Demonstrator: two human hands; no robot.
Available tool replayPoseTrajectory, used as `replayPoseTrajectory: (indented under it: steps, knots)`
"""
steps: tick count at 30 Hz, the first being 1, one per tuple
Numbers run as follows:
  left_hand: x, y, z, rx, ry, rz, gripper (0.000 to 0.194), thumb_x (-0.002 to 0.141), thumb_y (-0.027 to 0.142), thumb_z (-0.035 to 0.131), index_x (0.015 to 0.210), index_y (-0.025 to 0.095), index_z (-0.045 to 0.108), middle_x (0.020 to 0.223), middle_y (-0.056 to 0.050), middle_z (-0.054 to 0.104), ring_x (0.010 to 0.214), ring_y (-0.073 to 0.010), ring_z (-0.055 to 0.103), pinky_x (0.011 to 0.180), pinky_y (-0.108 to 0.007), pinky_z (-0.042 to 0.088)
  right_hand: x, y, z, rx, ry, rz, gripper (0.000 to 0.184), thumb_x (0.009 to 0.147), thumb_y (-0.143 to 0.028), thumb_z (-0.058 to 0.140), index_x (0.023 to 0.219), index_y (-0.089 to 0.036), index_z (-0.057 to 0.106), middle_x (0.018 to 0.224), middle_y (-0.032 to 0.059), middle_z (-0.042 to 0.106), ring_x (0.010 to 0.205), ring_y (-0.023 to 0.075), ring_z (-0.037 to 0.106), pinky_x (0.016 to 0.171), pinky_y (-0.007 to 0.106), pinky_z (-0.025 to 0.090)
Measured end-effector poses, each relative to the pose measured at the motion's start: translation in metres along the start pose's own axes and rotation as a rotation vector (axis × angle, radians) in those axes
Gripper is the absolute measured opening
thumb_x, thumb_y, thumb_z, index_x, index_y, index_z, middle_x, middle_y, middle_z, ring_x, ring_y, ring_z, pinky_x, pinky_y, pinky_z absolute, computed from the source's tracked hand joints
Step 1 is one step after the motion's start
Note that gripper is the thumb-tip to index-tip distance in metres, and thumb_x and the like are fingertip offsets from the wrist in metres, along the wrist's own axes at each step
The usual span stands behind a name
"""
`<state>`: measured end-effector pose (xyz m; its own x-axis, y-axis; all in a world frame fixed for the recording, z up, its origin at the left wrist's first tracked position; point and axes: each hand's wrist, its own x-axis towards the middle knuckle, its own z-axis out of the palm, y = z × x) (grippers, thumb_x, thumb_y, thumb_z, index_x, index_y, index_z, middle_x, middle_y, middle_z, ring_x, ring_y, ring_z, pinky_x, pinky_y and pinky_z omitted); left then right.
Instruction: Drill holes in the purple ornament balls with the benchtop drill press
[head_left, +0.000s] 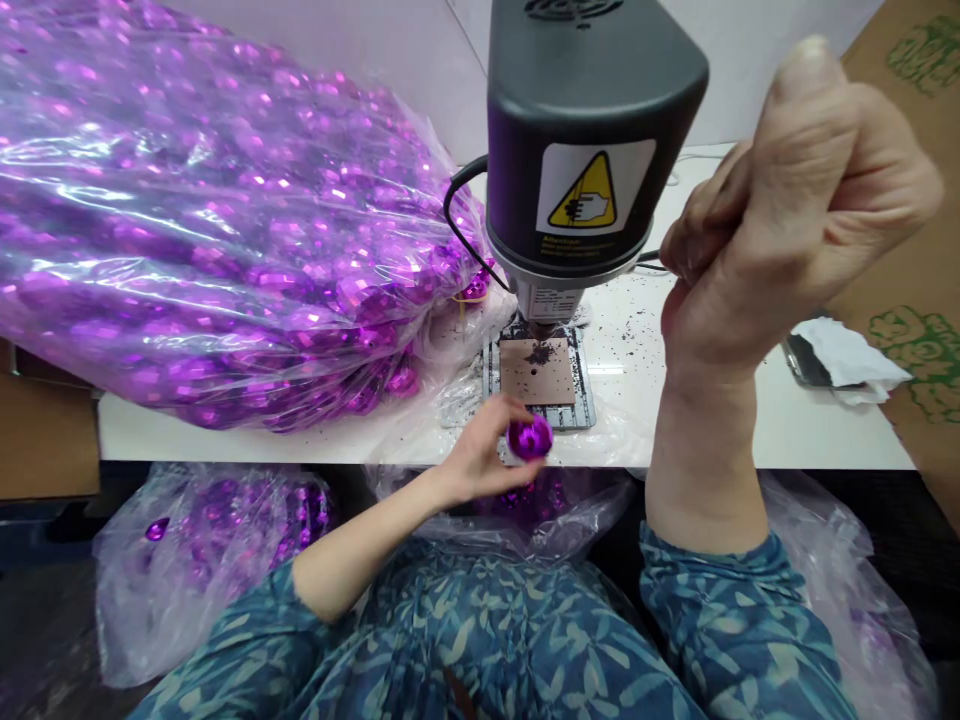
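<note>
My left hand (pixel 480 450) pinches a small shiny purple ball (pixel 529 437) just in front of the table's near edge, below the press plate. My right hand (pixel 780 220) is raised close to the camera, fingers curled into a fist beside the grey machine head (pixel 585 140); what it grips is hidden. Under the machine's tip lies a brown square plate (pixel 537 370) with a small hole and dark dust on it, set on a metal base (pixel 581 405).
A large clear bag full of purple balls (pixel 202 230) covers the table's left half. More bags of purple balls (pixel 210 520) sit below the table and in my lap. A cardboard box (pixel 915 280) stands at right, white paper (pixel 847 355) beside it. A black cable (pixel 457 225) loops from the machine.
</note>
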<state>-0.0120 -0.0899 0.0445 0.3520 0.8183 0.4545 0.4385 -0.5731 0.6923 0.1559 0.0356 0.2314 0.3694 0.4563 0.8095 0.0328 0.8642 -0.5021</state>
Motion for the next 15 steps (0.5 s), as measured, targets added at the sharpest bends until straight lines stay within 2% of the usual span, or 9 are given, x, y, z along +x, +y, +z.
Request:
replayPoseTrajectory:
  steps: [2,3,4,6,8,9,10,12,15]
  knots:
    - [-0.021,0.015,-0.013,0.037,-0.259,0.064,0.046,0.088,0.053,0.082,0.115,0.021,0.065,0.103,-0.007,0.072,0.095,-0.0241,0.069,0.082,-0.037,0.057,-0.002,0.001,-0.001,-0.014,0.025,-0.009,0.05,0.086,-0.052,0.063,0.056,-0.018,0.041,0.048,-0.0057,0.036,0.044,0.0022,0.034,0.053,0.026,0.026]
    - [-0.027,0.016,-0.02,0.049,-0.321,0.074,0.049,0.088,0.058,0.081,0.116,0.02,0.066,0.102,-0.007,0.073,0.095,-0.0246,0.069,0.082,-0.038,0.058,-0.004,0.002,-0.001,-0.017,0.033,-0.013,0.05,0.087,-0.052,0.062,0.056,-0.018,0.042,0.048,-0.0055,0.037,0.044,0.002,0.035,0.053,0.025,0.027]
    - [-0.029,0.014,-0.027,0.056,-0.32,0.068,0.05,0.09,0.06,0.078,0.117,0.02,0.066,0.103,-0.008,0.074,0.097,-0.0251,0.069,0.084,-0.039,0.059,-0.005,0.003,-0.001,-0.015,0.04,-0.019,0.051,0.087,-0.052,0.062,0.055,-0.017,0.043,0.048,-0.0055,0.037,0.044,0.0018,0.035,0.053,0.025,0.027]
    - [-0.02,-0.004,-0.041,0.073,-0.166,0.006,0.037,0.101,0.052,0.067,0.12,0.02,0.066,0.109,-0.009,0.075,0.103,-0.0249,0.071,0.09,-0.04,0.059,-0.007,0.003,-0.001,-0.007,0.048,-0.029,0.052,0.088,-0.052,0.062,0.054,-0.017,0.043,0.047,-0.0055,0.037,0.044,0.0014,0.036,0.053,0.025,0.027]
    - [0.009,-0.034,-0.053,0.15,0.034,-0.108,0.022,0.108,0.032,0.053,0.118,0.02,0.067,0.113,-0.01,0.076,0.107,-0.0238,0.072,0.096,-0.041,0.058,-0.007,0.003,-0.001,0.01,0.048,-0.038,0.053,0.09,-0.05,0.062,0.053,-0.016,0.044,0.047,-0.0056,0.038,0.043,0.0008,0.037,0.052,0.024,0.026]
    - [0.028,-0.051,-0.057,0.224,0.096,-0.182,0.021,0.106,0.024,0.05,0.114,0.018,0.069,0.111,-0.011,0.077,0.106,-0.0244,0.072,0.097,-0.041,0.058,-0.007,0.002,-0.001,0.022,0.049,-0.045,0.054,0.091,-0.049,0.062,0.052,-0.016,0.043,0.047,-0.0057,0.037,0.043,0.0002,0.036,0.051,0.024,0.026]
    - [0.049,-0.067,-0.061,0.297,0.111,-0.265,0.022,0.102,0.017,0.051,0.111,0.017,0.071,0.111,-0.012,0.077,0.108,-0.0258,0.072,0.099,-0.041,0.057,-0.007,0.001,0.0,0.028,0.047,-0.042,0.056,0.091,-0.048,0.063,0.051,-0.015,0.041,0.047,-0.0058,0.037,0.043,-0.0006,0.037,0.051,0.024,0.026]
    - [0.09,-0.094,-0.063,0.393,0.072,-0.439,0.031,0.096,0.007,0.05,0.114,0.016,0.073,0.119,-0.014,0.078,0.114,-0.0283,0.072,0.105,-0.041,0.054,-0.008,-0.001,-0.001,0.027,0.045,-0.031,0.058,0.092,-0.046,0.063,0.05,-0.015,0.038,0.047,-0.0061,0.037,0.044,-0.0022,0.037,0.05,0.024,0.027]
    - [0.134,-0.119,-0.058,0.487,0.025,-0.54,0.04,0.098,0.01,0.052,0.132,0.019,0.069,0.129,-0.014,0.076,0.121,-0.0322,0.071,0.107,-0.041,0.052,-0.01,-0.003,-0.002,-0.012,0.034,-0.008,0.057,0.093,-0.044,0.06,0.05,-0.015,0.037,0.048,-0.007,0.038,0.046,-0.0037,0.039,0.052,0.023,0.03]
